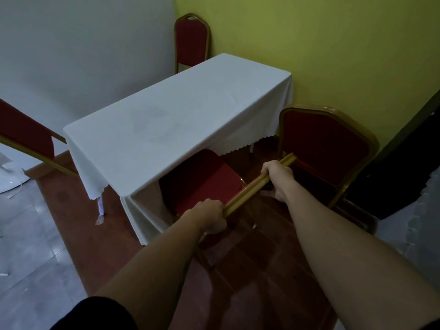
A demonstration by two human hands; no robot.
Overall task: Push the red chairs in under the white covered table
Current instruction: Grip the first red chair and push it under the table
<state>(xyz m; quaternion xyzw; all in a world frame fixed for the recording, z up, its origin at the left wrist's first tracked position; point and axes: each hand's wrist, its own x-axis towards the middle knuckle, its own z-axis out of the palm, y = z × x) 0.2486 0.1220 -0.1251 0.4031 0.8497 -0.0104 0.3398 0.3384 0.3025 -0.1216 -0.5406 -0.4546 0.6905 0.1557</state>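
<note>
Left hand [209,216]: fingers wrapped tight around the near end of the gold top rail [259,183].
Right hand [277,178]: closed over the same rail, nearer its far end.
Held chair [202,184]: red seat partly under the cloth's near edge, backrest toward the camera.
Table [171,120]: white cloth draped over it, standing against the yellow wall [333,51].
Second chair [323,148]: right of the held one, near the table's corner, not tucked in.
Third chair [191,41]: upright at the far end, by the wall corner.
Fourth chair [26,132]: tilted, at the left edge of view.
Floor [250,270]: red-brown tiles under the table.
</note>
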